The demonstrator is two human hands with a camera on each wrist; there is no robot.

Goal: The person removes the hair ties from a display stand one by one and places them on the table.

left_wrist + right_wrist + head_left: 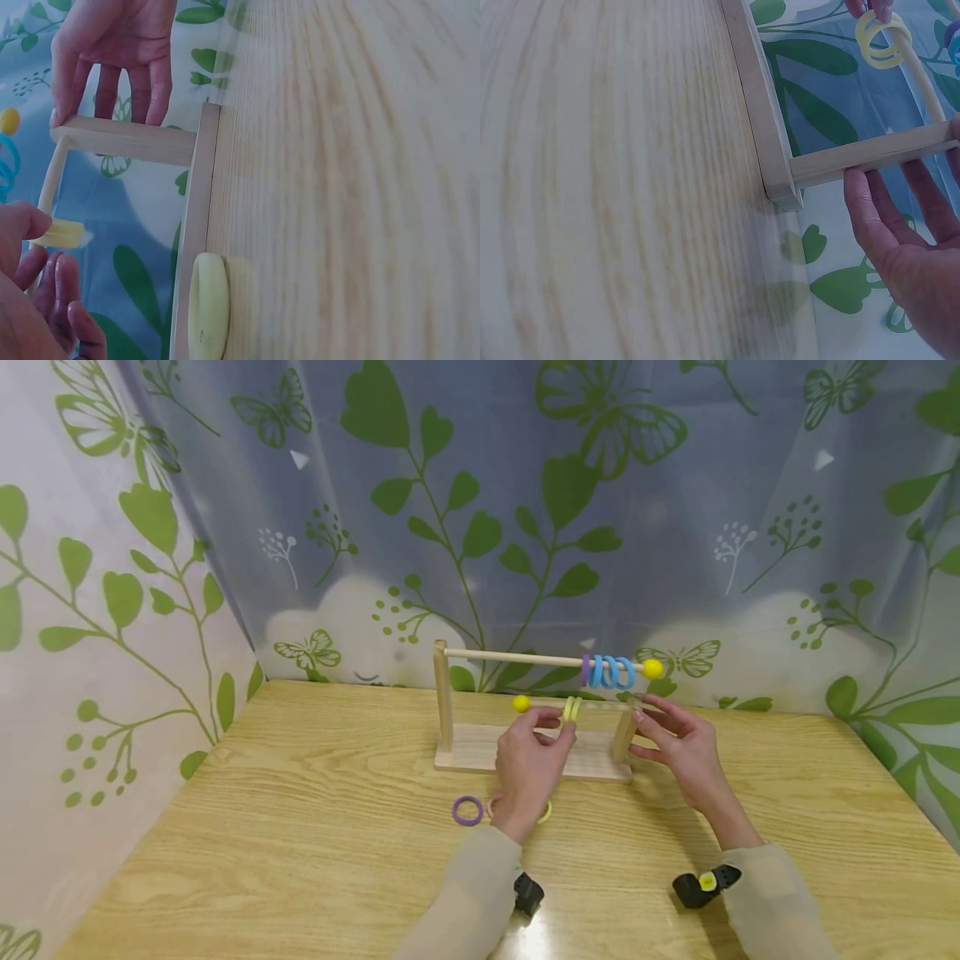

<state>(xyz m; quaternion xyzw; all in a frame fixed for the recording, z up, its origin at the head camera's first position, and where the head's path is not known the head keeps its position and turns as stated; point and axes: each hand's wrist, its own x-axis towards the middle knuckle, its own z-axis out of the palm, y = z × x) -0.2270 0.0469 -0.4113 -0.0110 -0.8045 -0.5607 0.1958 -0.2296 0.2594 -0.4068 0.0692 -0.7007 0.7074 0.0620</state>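
Note:
A wooden stand with two horizontal rods is on the table. My left hand pinches yellow rings threaded on the lower rod, which ends in a yellow ball. In the right wrist view, the yellow rings hang around this rod under the left fingertips. My right hand holds the short right post near its top, with fingers against the post's outer side. Several blue rings and a purple ring hang on the upper rod, near its yellow end ball.
In front of the stand, a purple ring lies flat on the table. Beside it, a pink ring and a yellow ring are partly hidden by the left hand. A patterned curtain rises behind the table's far edge.

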